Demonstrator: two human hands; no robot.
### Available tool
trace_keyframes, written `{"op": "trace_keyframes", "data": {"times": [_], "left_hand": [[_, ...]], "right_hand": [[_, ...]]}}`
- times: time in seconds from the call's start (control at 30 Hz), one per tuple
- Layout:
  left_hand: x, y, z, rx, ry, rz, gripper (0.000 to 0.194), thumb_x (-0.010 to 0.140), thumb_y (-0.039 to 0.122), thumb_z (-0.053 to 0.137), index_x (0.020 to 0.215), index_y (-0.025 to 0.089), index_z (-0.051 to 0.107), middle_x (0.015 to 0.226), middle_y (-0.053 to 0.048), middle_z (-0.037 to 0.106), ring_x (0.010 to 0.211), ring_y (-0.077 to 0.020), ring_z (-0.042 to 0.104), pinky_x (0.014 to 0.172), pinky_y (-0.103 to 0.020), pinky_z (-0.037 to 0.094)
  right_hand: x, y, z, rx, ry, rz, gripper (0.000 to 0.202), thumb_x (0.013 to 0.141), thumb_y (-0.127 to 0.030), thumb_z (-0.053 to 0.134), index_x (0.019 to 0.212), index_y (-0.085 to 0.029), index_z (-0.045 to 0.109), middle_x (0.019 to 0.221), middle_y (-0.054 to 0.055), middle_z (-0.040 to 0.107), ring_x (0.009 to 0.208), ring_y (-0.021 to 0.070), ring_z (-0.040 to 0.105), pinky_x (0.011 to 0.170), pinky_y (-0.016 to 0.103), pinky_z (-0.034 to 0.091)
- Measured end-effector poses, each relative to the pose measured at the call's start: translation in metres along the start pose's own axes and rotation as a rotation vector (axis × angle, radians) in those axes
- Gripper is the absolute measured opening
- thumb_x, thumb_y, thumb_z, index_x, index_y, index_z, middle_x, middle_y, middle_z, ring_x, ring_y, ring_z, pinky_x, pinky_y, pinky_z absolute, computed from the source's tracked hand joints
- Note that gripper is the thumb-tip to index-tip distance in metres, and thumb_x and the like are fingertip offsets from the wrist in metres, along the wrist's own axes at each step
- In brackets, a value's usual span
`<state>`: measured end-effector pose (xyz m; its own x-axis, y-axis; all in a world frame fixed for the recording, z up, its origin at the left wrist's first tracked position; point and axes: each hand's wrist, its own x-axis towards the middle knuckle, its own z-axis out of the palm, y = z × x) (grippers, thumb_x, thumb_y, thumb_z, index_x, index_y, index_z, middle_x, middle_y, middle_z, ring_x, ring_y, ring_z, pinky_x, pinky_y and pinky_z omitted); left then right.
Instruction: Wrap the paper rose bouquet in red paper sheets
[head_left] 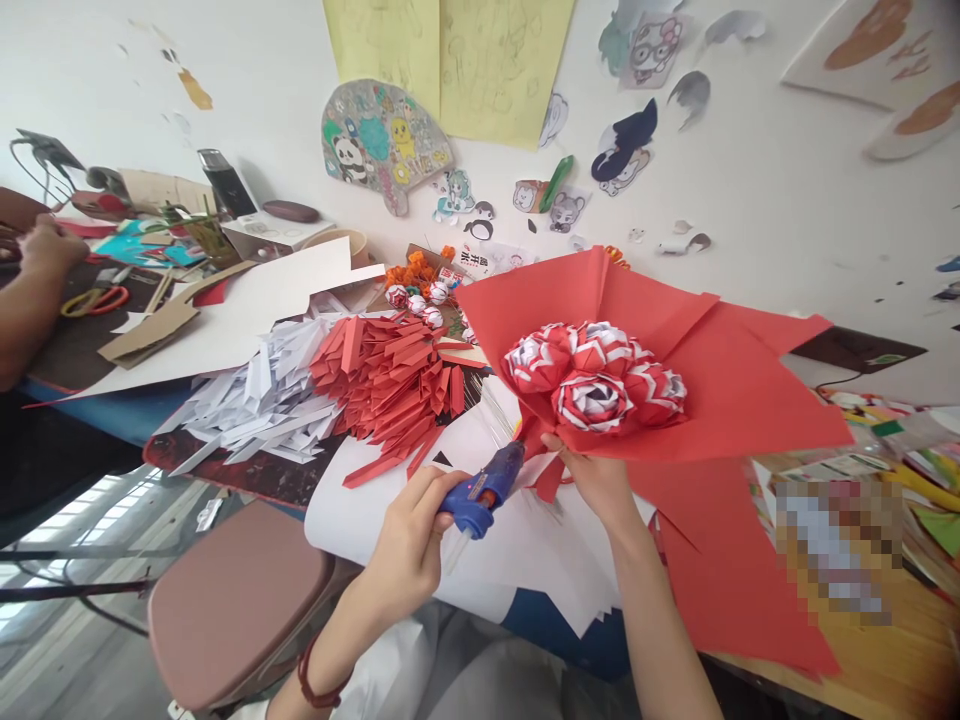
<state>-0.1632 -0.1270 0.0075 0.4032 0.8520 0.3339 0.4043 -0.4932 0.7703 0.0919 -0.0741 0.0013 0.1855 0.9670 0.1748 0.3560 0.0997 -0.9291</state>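
Note:
My left hand [415, 530] is wrapped round a blue glue gun [484, 490], with a clear glue stick poking out of its back end. The gun's nozzle points up and to the right, at the base of a paper flower bouquet [595, 402]. Folded red and white paper flowers sit bunched inside a red paper wrapper [750, 380]. Below the flowers, my right hand [592, 480] grips the bouquet's base, its fingers partly hidden by the wrapper. White paper sheets [420, 525] lie beneath both hands.
Piles of folded white strips [262, 390] and red strips [390, 380] lie left of centre. Small orange flowers [417, 275] stand behind them. Red paper [750, 580] covers the right side. A chair [240, 600] stands front left. Another person's hand [52, 245] is at far left near scissors [96, 300].

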Motion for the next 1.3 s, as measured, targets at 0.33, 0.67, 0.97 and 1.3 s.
{"op": "trace_keyframes", "data": {"times": [0.33,0.67,0.97,1.3], "left_hand": [[-0.023,-0.027,0.003,0.54,0.272,0.238,0.044,0.096,0.025,0.038,0.139,0.016,0.042,0.105,-0.015,0.061,0.089,-0.0257,0.057,0.075,-0.037,0.044],[-0.018,-0.051,0.035,0.851,-0.079,0.072,0.042,0.095,0.019,0.041,0.136,0.015,0.047,0.107,-0.013,0.061,0.096,-0.0254,0.057,0.077,-0.038,0.042],[0.005,-0.002,0.018,0.513,0.091,-0.032,0.037,0.096,0.028,0.047,0.131,0.022,0.053,0.118,-0.012,0.063,0.103,-0.0254,0.059,0.083,-0.038,0.045],[0.089,0.029,0.029,-0.424,0.018,-0.183,0.023,0.081,0.037,0.068,0.08,0.014,0.067,0.068,-0.001,0.064,0.059,-0.0097,0.053,0.058,-0.022,0.042]], "right_hand": [[0.02,0.026,-0.029,0.164,0.3,-0.049,0.031,0.074,-0.042,0.075,0.089,-0.017,0.065,0.096,0.008,0.069,0.091,0.0231,0.064,0.087,0.039,0.048],[0.003,0.016,-0.032,0.266,0.162,0.014,0.03,0.075,-0.043,0.075,0.091,-0.02,0.064,0.1,0.007,0.068,0.099,0.0242,0.062,0.092,0.041,0.047],[-0.013,0.006,-0.021,0.244,0.008,0.071,0.027,0.076,-0.046,0.073,0.085,-0.022,0.065,0.097,0.005,0.069,0.097,0.0247,0.063,0.088,0.038,0.05],[-0.024,-0.009,-0.024,0.332,-0.21,0.135,0.039,0.073,-0.048,0.075,0.102,-0.023,0.069,0.109,0.007,0.071,0.106,0.0289,0.064,0.092,0.043,0.052]]}}
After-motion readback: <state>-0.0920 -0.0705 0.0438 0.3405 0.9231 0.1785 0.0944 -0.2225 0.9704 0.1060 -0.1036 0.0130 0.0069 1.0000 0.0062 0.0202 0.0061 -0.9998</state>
